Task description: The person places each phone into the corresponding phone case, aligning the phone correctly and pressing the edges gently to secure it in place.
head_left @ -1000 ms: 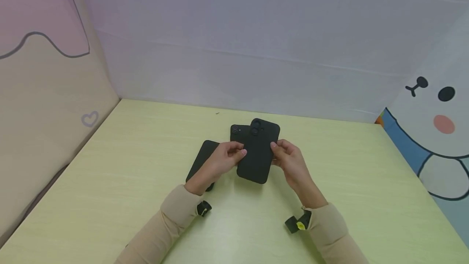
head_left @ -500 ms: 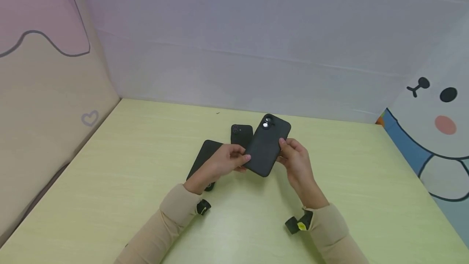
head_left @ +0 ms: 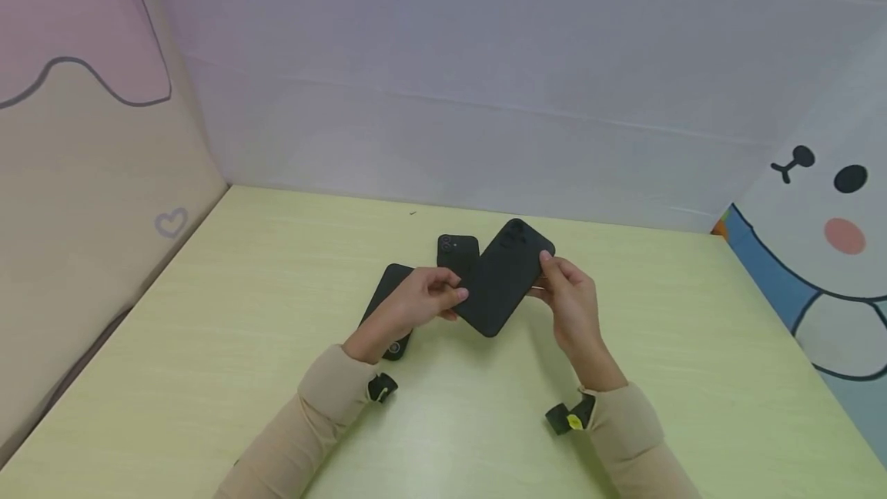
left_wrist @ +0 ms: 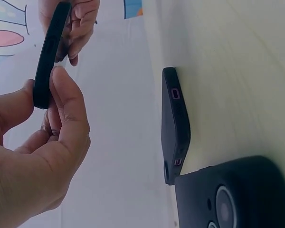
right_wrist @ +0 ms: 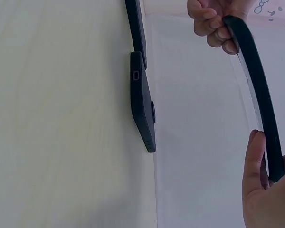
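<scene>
In the head view, a black phone (head_left: 500,283) is raised above the table, tilted, its camera end at the upper right. My left hand (head_left: 419,303) pinches its lower left edge between thumb and fingers. The right hand (head_left: 571,303) grips the opposite long edge, thumb on the back face. Seen edge-on in the right wrist view, the phone (right_wrist: 259,90) spans both hands. A second black phone (head_left: 457,251) lies behind the left hand, camera side up. Another black phone (head_left: 400,346) lies partly hidden under the left forearm, with a lens ring showing near its lower end.
Everything is on a pale yellow table (head_left: 443,437). A whitish cloth wall (head_left: 457,98) rises at its back edge, and printed panels stand at both sides. A small black wrist device (head_left: 381,387) sits at the left cuff, another (head_left: 568,416) at the right cuff.
The held phone has shifted right and turned clockwise, with the right hand moving along with it. Bright glare on its camera half a second ago is gone. The other phones lie where they were.
</scene>
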